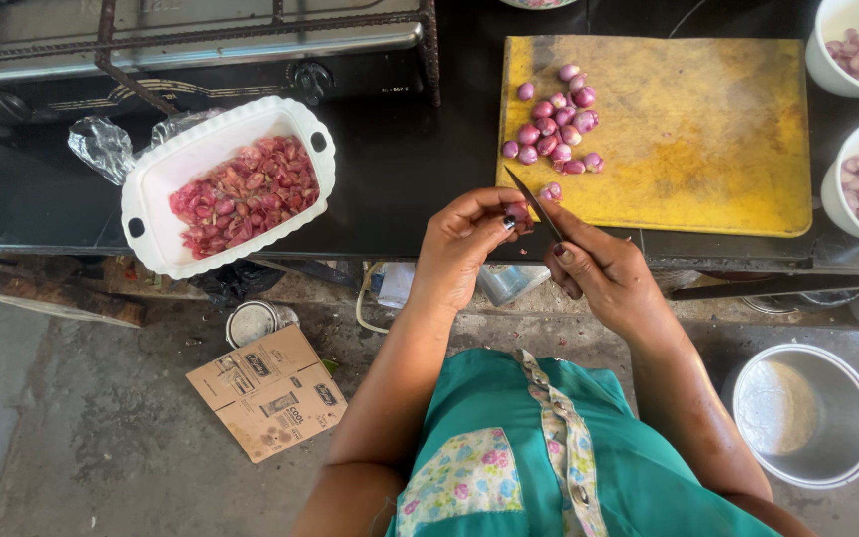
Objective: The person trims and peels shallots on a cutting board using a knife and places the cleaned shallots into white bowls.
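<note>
View from above a person in a teal top working at a dark counter. Nearest, the right hand [603, 273] is wrapped around the handle of a small knife [534, 204], blade angled up and left. The left hand [464, 244] has its fingertips pinched together on a single shallot [517, 212], held just off the counter edge against the blade. Just beyond lies a yellow cutting board [708, 139] bearing a cluster of peeled shallots [557, 129] near its left side. To the left, a white rectangular dish [151, 189] holds reddish peelings. At the right edge stand two white bowls [832, 189] of peeled shallots. Farthest, a gas stove [191, 50].
</note>
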